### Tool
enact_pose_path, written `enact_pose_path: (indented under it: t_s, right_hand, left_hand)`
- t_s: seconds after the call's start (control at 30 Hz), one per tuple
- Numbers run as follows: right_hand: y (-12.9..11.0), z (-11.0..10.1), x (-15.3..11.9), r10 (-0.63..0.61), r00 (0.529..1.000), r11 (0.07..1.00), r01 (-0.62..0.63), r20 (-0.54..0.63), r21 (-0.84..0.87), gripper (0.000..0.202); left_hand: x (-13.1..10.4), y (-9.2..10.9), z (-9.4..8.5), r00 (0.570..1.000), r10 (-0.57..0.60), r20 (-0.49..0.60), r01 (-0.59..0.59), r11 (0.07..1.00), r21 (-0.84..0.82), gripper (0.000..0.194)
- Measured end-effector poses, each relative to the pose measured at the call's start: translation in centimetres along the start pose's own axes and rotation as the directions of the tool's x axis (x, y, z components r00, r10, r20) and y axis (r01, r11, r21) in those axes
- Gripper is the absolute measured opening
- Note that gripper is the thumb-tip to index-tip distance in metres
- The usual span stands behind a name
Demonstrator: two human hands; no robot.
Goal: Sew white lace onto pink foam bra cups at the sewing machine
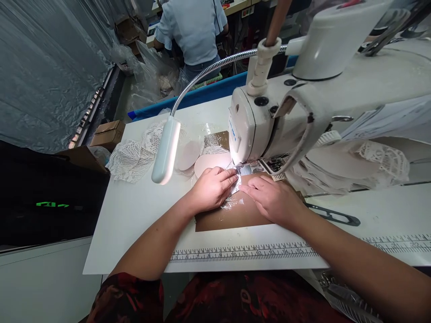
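A white lace piece [236,185] lies under the needle area of a white sewing machine [247,128]. My left hand [213,187] rests on it, fingers stretched toward the presser foot and lying flat. From the other side, my right hand [276,199] has its fingers curled, with the fingertips closed at the lace's right edge. Beneath both hands is a brown sheet [232,220] on the machine bed. Just beyond my left hand sits a pale pink oval fabric piece [209,163]. The needle tip itself is hard to make out.
A lamp [166,150] on a bent metal neck hangs left of the machine. White lace [129,159] lies at the table's left, with stacked lace pieces [340,168] to the right. A dark flat tool [333,214] and a printed ruler [235,255] are near the front. Another person [193,31] sits beyond.
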State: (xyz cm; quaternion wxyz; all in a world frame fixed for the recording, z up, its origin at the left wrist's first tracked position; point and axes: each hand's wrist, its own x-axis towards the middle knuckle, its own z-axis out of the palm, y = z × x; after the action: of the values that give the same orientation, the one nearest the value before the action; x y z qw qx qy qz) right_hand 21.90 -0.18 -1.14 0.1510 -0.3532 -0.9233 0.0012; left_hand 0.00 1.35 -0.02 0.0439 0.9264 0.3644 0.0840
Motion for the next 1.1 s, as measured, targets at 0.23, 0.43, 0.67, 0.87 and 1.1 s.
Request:
enact_pose_path:
  t_s: [0.23, 0.43, 0.67, 0.87, 1.1]
  right_hand:
    - [-0.5, -0.3, 1.0, 0.172, 0.985, 0.980, -0.167, 0.033, -0.113, 0.039]
    - [-0.4, -0.2, 1.0, 0.214, 0.976, 0.976, -0.212, 0.035, -0.051, 0.040]
    - [0.1, -0.1, 0.6, 0.176, 0.984, 0.984, -0.176, -0.001, 0.016, 0.042]
    - [0.5, -0.2, 0.2, 0.150, 0.989, 0.988, -0.149, -0.022, 0.038, 0.038]
    - [0.9, -0.2, -0.6, 0.182, 0.982, 0.983, -0.184, -0.046, -0.024, 0.033]
  left_hand:
    - [-0.1, -0.7, 0.2, 1.000, -0.006, -0.017, 0.006, 1.000, -0.027, 0.036]
    - [0.0, -1.1, 0.4, 0.998, -0.034, -0.058, 0.033, 0.999, -0.028, 0.037]
    - [0.0, -1.0, 0.2, 0.997, -0.052, -0.055, 0.055, 0.997, 0.053, 0.039]
    - [-0.4, 0.1, -1.3, 0.990, -0.139, 0.011, 0.135, 0.980, 0.149, 0.051]
    - [-1.1, 1.7, -3.3, 0.988, -0.129, 0.089, 0.125, 0.991, 0.049, 0.036]
